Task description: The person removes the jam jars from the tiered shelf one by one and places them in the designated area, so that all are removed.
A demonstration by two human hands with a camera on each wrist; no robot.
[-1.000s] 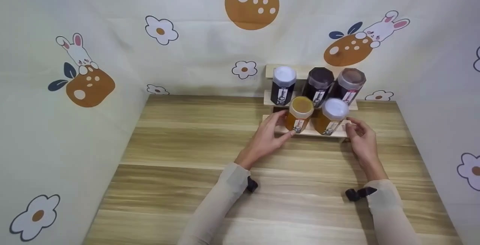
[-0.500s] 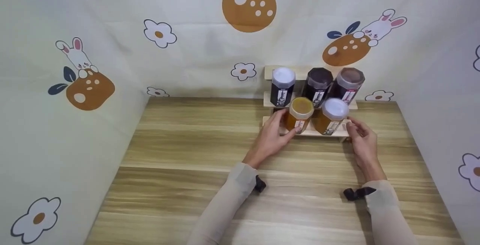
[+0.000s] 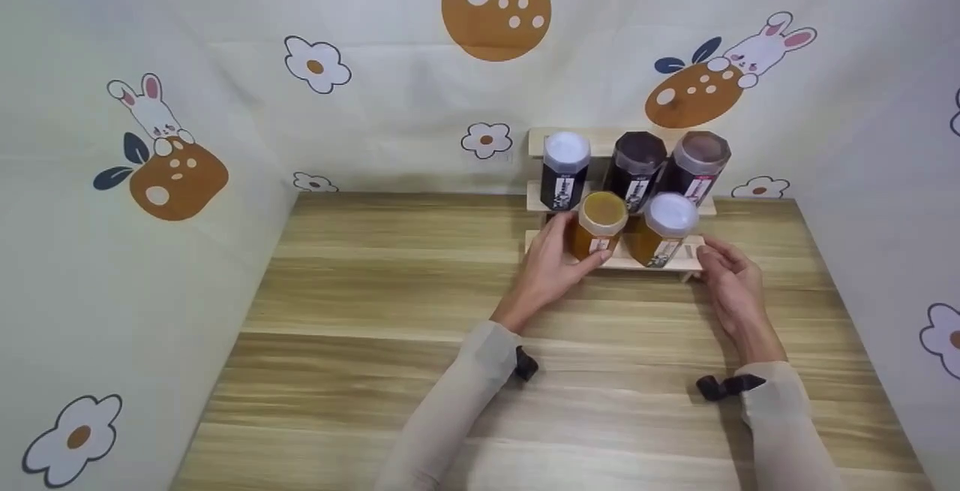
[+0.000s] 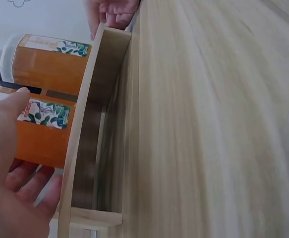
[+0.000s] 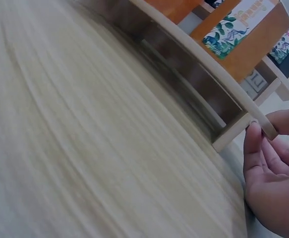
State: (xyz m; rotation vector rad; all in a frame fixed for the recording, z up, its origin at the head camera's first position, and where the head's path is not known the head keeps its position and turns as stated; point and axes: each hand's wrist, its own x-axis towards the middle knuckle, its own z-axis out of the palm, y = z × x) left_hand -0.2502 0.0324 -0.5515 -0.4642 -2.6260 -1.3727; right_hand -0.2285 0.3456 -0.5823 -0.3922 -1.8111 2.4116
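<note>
My left hand (image 3: 547, 269) grips the left amber jar (image 3: 601, 230), with its thumb across the front label and its fingers round the far side. That jar (image 4: 44, 139) stands on the lowest tier of a wooden stepped rack (image 3: 621, 260). Beside it on the same tier is a second amber jar (image 3: 664, 232) with a whitish lid. My right hand (image 3: 733, 284) pinches the right end of the lowest shelf board (image 5: 269, 130) between thumb and fingers. The left hand's fingers (image 4: 32, 181) are partly hidden by the jar in the head view.
On the middle tier stand three dark jars: a white-lidded one (image 3: 565, 172), a black-lidded one (image 3: 636, 172) and a brown-lidded one (image 3: 699, 167). A patterned cloth wall (image 3: 405, 108) rises behind the rack. Wood-grain tabletop (image 3: 375, 273) stretches to the left and in front.
My left hand has shifted right and its thumb reaches farther across the amber jar's front. The right hand stays at the shelf end, moved slightly right. The jars keep their places.
</note>
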